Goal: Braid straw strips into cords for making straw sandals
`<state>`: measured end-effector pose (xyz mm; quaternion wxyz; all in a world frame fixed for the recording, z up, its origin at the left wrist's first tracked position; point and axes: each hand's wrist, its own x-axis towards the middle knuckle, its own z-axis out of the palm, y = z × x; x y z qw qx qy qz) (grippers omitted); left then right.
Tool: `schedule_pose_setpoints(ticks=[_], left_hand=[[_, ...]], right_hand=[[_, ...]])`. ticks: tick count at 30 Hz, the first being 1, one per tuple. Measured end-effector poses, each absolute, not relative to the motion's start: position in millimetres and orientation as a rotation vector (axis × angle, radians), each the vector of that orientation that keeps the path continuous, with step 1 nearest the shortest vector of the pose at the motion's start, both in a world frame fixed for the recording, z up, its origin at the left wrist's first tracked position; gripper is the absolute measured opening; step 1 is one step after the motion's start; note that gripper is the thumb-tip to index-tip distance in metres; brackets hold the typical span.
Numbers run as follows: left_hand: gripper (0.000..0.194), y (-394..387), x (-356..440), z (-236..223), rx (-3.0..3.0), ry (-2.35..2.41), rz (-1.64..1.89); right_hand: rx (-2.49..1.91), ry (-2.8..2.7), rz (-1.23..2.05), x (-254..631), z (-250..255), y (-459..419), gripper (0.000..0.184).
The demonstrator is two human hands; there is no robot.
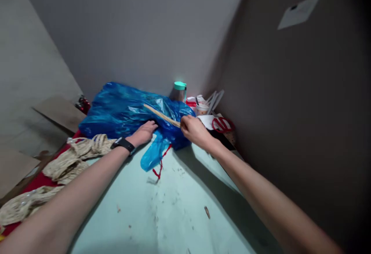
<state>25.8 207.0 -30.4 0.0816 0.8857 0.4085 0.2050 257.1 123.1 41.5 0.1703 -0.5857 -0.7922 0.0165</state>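
On the pale table (139,217) I have the blue plastic bag (118,109) lying at the far end, my left hand (145,132) at its near edge, whether pinching plastic I can't tell from here, and my right hand (193,130) closed on one end of a pale strip (162,115) slanting across the bag. I judge the step in hand as handling that strip; the next move calls for a firm right grip, clear of the red cord (161,166) on the table.
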Motion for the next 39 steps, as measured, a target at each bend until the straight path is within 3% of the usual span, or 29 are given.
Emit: schedule_pose_setpoints(ticks=[7, 11, 14, 24, 32, 39], left_hand=[[0.036, 122.7, 36.6, -8.3, 2.907, 1.217, 0.562], [0.045, 78.0, 55.2, -9.2, 3.079, 0.867, 0.425], [0.048, 78.5, 50.5, -17.3, 3.093, 0.812, 0.198], [0.045, 115.5, 18.9, -7.8, 3.053, 0.886, 0.097], [0.048, 118.0, 16.4, -17.0, 2.972, 0.890, 0.235], [0.037, 62.6, 18.1, 3.3, 2.817, 0.892, 0.547]], right_hand=[[-1.531, -1.958, 0.038, 297.5, 85.9, 82.5, 0.026], [-1.337, -1.804, 0.352, 309.3, 85.1, 53.9, 0.017], [-1.288, -1.741, 0.556, 314.6, 75.0, 34.0, 0.015], [-1.288, -1.717, 0.770, 329.6, 36.8, -29.6, 0.017], [-1.500, -1.983, 0.691, 284.1, 0.5, -113.4, 0.024], [-1.552, -2.137, 0.893, 297.7, 31.5, -182.6, 0.018]])
